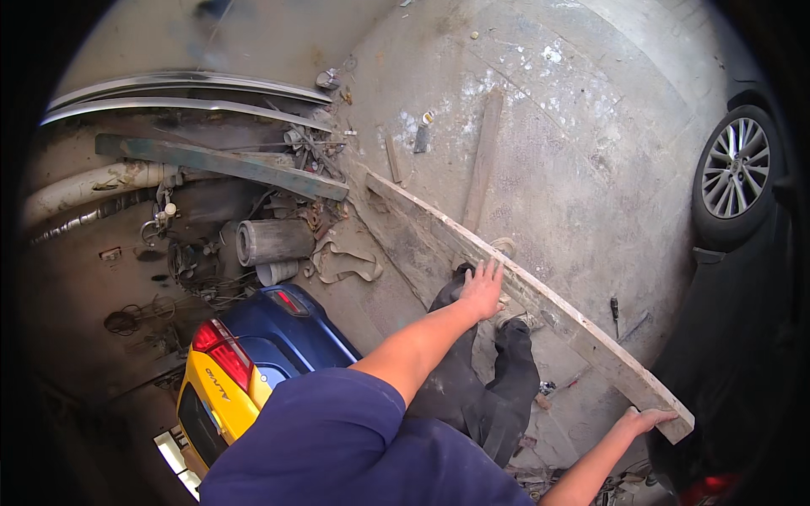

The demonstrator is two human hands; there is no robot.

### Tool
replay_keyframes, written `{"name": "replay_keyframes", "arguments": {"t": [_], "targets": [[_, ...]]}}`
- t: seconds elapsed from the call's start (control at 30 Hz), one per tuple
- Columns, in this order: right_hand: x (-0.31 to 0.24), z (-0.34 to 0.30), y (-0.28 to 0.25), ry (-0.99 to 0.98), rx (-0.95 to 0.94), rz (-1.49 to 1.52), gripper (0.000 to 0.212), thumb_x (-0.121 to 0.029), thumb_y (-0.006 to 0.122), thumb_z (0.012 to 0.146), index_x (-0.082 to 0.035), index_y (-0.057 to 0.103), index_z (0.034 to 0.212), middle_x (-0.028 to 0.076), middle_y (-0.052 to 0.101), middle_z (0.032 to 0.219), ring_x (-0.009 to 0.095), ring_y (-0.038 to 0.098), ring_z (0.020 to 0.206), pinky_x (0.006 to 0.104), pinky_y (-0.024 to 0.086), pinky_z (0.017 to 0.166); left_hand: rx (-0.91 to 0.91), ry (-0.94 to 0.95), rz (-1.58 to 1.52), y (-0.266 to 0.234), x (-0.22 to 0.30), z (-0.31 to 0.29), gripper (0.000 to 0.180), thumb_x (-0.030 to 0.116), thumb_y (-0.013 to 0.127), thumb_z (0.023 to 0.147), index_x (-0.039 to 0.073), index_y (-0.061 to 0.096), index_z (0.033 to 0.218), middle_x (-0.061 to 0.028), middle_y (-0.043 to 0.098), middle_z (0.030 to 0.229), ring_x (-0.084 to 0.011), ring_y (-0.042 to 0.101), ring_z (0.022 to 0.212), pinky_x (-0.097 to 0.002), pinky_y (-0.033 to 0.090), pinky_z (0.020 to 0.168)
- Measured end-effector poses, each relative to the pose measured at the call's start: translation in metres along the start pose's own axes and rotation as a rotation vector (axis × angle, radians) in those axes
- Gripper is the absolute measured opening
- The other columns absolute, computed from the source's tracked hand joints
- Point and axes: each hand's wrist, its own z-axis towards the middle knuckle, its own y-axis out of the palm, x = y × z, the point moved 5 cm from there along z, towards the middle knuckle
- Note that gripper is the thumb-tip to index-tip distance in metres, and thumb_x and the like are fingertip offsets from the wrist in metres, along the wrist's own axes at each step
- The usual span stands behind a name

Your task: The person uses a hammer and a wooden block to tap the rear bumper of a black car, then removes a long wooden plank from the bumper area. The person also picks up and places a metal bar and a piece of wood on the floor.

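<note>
A long, dusty wooden plank (582, 325) slants in front of me from the upper left to the lower right, standing on its narrow side. My left hand (483, 291) lies against its middle with the fingers spread, the tips on the upper edge. At the near right end, my right hand (643, 419) is closed around the plank, its thumb along the wood and the other fingers hidden beneath. My legs in dark trousers (510, 379) are bent on the near side of the plank.
A second plank (483, 160) lies on the floor beyond. A screwdriver (615, 310) is to the right, near a car wheel (736, 164). At left are a blue and yellow vehicle-shaped body (295, 337), a metal cylinder (274, 242), a greenish beam (219, 162) and metal strips (186, 104).
</note>
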Motion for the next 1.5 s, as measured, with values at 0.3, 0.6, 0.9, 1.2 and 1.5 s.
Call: {"name": "replay_keyframes", "arguments": {"t": [0.3,0.6,0.9,1.2,1.5], "targets": [[-0.01,-0.02,-0.032,-0.04,0.115,-0.143,0.095,-0.066,0.055,0.103,0.001,0.029,0.165,0.017,0.039,0.167,0.034,0.049,0.146,0.0468,0.04,0.124,0.073,0.477,0.248,0.024,0.065,0.035,0.084,0.021,0.076,0.085,-0.003,0.036,0.156,-0.019,0.059,0.137,-0.0389,0.052,0.136,-0.057,0.034,0.121],[-0.079,0.016,-0.157,-0.061,0.138,-0.16,0.092,-0.061,0.058,0.104,-0.001,0.026,0.166,0.022,0.043,0.163,0.036,0.051,0.144,0.0496,0.042,0.122,0.261,0.711,0.233,0.04,0.122,-0.042,0.045,0.019,0.073,0.082,0.001,0.06,0.121,-0.0165,0.067,0.111,-0.0345,0.065,0.111,-0.0521,0.049,0.097],[-0.139,0.007,-0.198,-0.233,0.119,-0.261,0.092,-0.063,0.056,0.104,0.001,0.028,0.165,0.021,0.043,0.163,0.035,0.052,0.143,0.0486,0.042,0.122,0.348,0.774,0.197,0.046,0.17,-0.101,0.037,0.02,0.065,0.089,-0.001,0.063,0.119,-0.018,0.069,0.107,-0.035,0.068,0.102,-0.0512,0.052,0.086],[-0.169,-0.014,-0.166,-0.286,0.114,-0.253,0.092,-0.063,0.056,0.104,0.001,0.028,0.165,0.02,0.044,0.163,0.035,0.052,0.143,0.0484,0.042,0.122,0.44,0.812,0.013,0.038,0.149,-0.1,0.043,0.019,0.066,0.088,-0.001,0.06,0.125,-0.018,0.067,0.112,-0.0366,0.065,0.109,-0.0537,0.049,0.101],[-0.175,-0.03,-0.176,-0.297,0.099,-0.245,0.091,-0.063,0.055,0.104,0.001,0.029,0.164,0.02,0.044,0.163,0.035,0.053,0.142,0.0483,0.043,0.121,0.382,0.796,0.067,0.013,0.146,-0.108,0.043,0.016,0.069,0.084,-0.004,0.06,0.121,-0.0214,0.067,0.11,-0.0396,0.066,0.106,-0.0526,0.051,0.097]]}}
